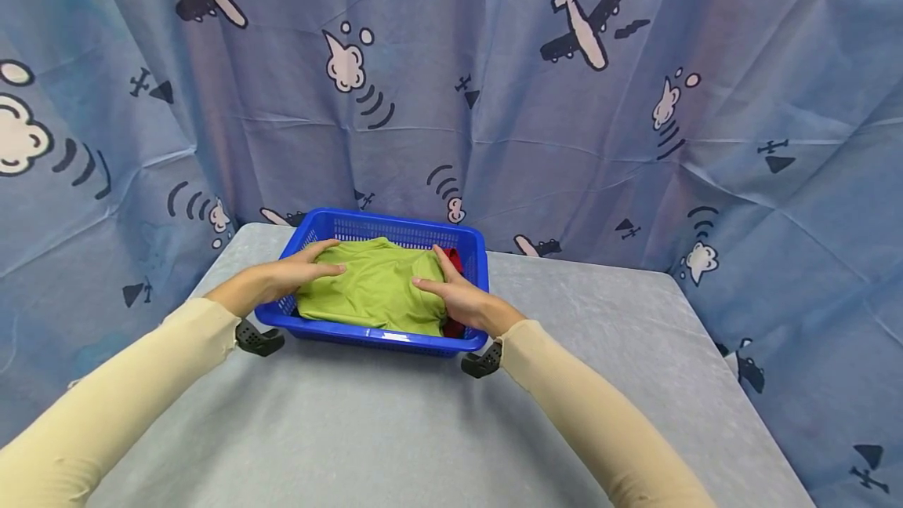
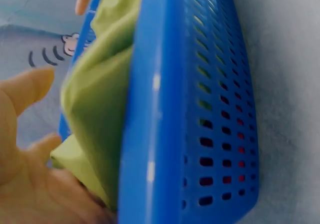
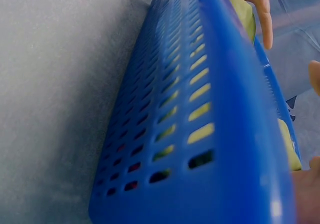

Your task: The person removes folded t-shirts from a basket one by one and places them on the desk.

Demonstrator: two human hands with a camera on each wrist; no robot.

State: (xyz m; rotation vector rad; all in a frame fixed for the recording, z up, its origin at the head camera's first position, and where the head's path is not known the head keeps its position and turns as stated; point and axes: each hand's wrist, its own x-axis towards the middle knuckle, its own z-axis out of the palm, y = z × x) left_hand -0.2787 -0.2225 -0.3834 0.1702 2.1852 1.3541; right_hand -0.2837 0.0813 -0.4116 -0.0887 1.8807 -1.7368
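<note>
A blue plastic basket (image 1: 324, 329) with slotted walls holds a lime-green cloth (image 1: 374, 284), which covers most of its inside. At the cloth's left end is my left hand (image 1: 296, 269), reaching in over the rim with thumb and fingers spread. My right hand (image 1: 466, 300) reaches over the right side in the same way, its fingers at the cloth's right end. In the left wrist view the left palm (image 2: 30, 184) faces the folded cloth (image 2: 102, 88), the fingertips partly hidden behind it. Red fabric (image 1: 453, 259) shows beside the right hand.
The basket stands on a grey cloth-covered table (image 1: 578, 320), toward its back left. Behind it hangs a blue curtain (image 1: 423, 100) printed with planes. Black wrist devices (image 1: 259, 338) sit below both wrists, near the basket's front corners.
</note>
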